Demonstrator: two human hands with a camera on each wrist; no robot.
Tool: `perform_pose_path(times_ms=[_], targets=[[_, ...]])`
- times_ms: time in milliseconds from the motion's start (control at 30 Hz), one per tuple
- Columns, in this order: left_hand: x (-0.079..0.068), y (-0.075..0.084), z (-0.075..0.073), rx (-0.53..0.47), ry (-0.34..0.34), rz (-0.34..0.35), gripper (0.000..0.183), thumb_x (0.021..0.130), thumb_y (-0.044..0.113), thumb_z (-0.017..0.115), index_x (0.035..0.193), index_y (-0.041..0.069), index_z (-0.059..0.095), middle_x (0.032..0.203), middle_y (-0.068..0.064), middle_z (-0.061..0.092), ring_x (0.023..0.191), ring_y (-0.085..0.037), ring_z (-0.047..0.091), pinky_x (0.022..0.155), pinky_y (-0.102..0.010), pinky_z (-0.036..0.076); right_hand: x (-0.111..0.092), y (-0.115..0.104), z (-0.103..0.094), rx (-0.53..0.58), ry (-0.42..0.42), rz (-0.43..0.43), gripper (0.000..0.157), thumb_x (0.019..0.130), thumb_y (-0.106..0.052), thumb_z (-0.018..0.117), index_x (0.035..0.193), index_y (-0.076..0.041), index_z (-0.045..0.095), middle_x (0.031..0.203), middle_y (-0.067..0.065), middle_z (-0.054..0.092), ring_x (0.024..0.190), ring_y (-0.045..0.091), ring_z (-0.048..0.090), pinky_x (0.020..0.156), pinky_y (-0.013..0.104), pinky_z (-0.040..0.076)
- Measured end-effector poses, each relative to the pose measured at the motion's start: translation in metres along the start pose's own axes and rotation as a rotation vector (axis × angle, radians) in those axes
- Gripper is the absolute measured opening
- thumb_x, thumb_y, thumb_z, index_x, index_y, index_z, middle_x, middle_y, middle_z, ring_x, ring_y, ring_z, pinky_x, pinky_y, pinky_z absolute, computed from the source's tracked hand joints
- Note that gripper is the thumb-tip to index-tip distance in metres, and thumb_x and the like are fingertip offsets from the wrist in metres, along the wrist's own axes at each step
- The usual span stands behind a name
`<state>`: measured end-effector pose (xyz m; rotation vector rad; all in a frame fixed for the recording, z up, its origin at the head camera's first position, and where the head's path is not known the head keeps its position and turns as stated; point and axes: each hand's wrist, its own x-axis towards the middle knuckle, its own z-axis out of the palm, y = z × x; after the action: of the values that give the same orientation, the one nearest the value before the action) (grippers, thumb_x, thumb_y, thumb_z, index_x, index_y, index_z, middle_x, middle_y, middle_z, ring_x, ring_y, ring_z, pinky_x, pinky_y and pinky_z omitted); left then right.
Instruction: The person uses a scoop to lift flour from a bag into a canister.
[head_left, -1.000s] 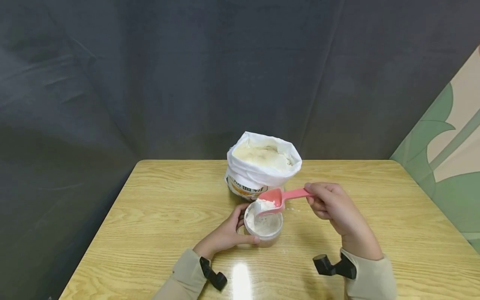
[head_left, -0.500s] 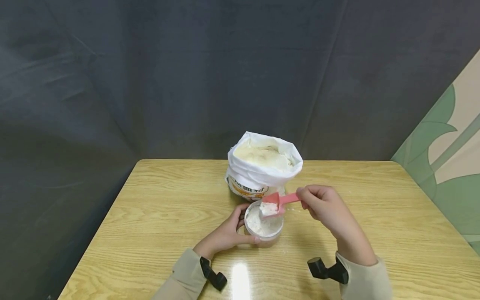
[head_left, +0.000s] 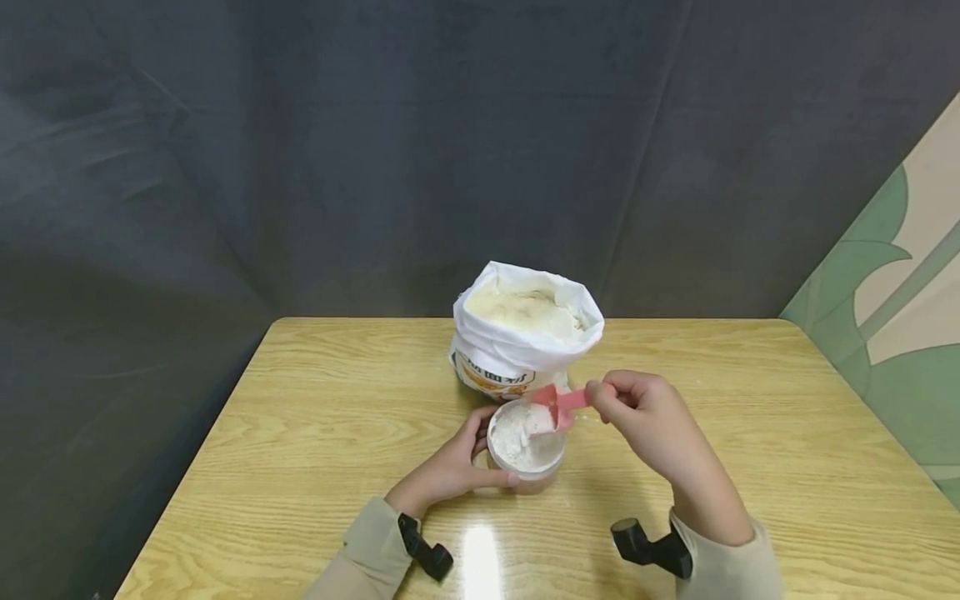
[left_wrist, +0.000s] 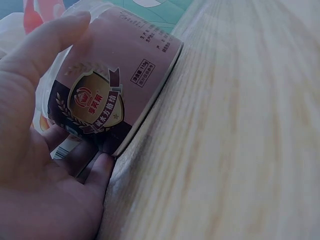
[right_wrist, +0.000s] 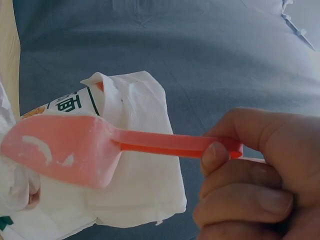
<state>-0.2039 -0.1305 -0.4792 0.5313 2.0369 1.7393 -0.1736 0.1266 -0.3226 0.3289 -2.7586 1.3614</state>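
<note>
My left hand (head_left: 457,469) curves round a round plastic jar (head_left: 527,461), thumb on the near side and fingers behind. In the left wrist view the jar (left_wrist: 107,75) bears a printed label and stands on the wooden table. White powder lies inside it. Between thumb and fingers my right hand (head_left: 645,417) pinches the handle of a pink scoop (head_left: 566,400). The scoop's bowl is tipped over the jar's mouth, with powder at its lip. In the right wrist view, the scoop (right_wrist: 60,147) shows powder smears on its underside.
Just behind the jar stands an open white bag (head_left: 510,354), rolled down at the rim and full of pale powder. The wooden table (head_left: 337,400) ends at a dark cloth (head_left: 450,167). A green and beige panel (head_left: 900,333) slopes along the right.
My right hand has shifted slightly left and tilted the scoop. Powder has slid from its bowl into the jar, where the pile looks higher. My left hand has stayed in place.
</note>
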Motion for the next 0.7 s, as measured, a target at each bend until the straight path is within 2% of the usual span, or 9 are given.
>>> perform_pose_path(times_ms=[267,700], targets=[[-0.001,0.000,0.000,0.008,0.006,-0.006,0.097,0.084,0.021,0.085,0.157,0.013,0.022,0.162,-0.012,0.025,0.147,-0.028,0.033,0.120,-0.044,0.027,-0.006,-0.009,0.008,-0.065,0.053,-0.161,0.035,0.095,-0.012,0.066,0.064,-0.016,0.050,0.058,-0.007,0.033,0.053,0.006,0.033,0.049,0.024,0.027],[0.000,0.002,-0.001,0.001,0.006,-0.004,0.100,0.084,0.023,0.086,0.158,0.011,0.020,0.162,-0.014,0.026,0.146,-0.028,0.035,0.120,-0.043,0.027,-0.010,-0.011,0.007,-0.144,0.146,-0.240,0.038,0.089,-0.004,0.065,0.060,-0.019,0.045,0.056,-0.013,0.029,0.051,0.003,0.029,0.048,0.022,0.024]])
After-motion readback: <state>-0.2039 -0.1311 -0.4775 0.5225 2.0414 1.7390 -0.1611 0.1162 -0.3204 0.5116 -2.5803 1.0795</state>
